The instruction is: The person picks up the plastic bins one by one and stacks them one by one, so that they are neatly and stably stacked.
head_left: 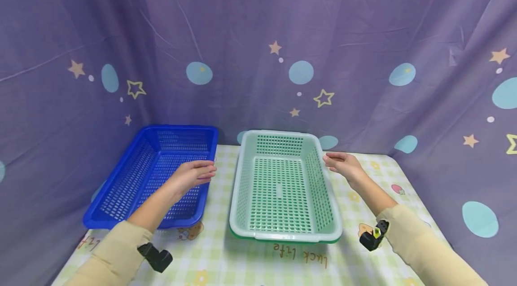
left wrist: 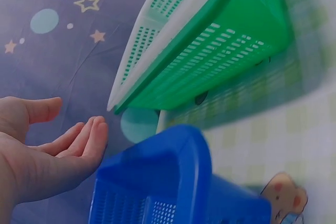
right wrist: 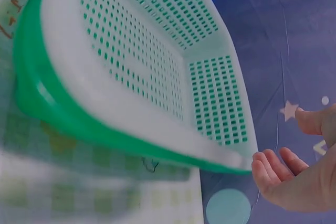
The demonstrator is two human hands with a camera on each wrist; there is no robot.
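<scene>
My left hand hovers by the right rim of a blue plastic basket, its fingers extended and nothing in its grasp. At the centre, a white perforated basket is nested inside a green one. From the left wrist view, the green basket's outer wall stands apart from the left fingertips. My right hand is beside the white basket's right rim, fingers pointing toward it and thumb apart. Whether those fingertips touch the rim, I cannot tell. Both hands hold nothing.
A checked tablecloth with printed figures and lettering covers the table. Purple curtain hangs close behind the baskets and along both sides. The blue basket stands left of the nested pair, with a strip of tablecloth between them.
</scene>
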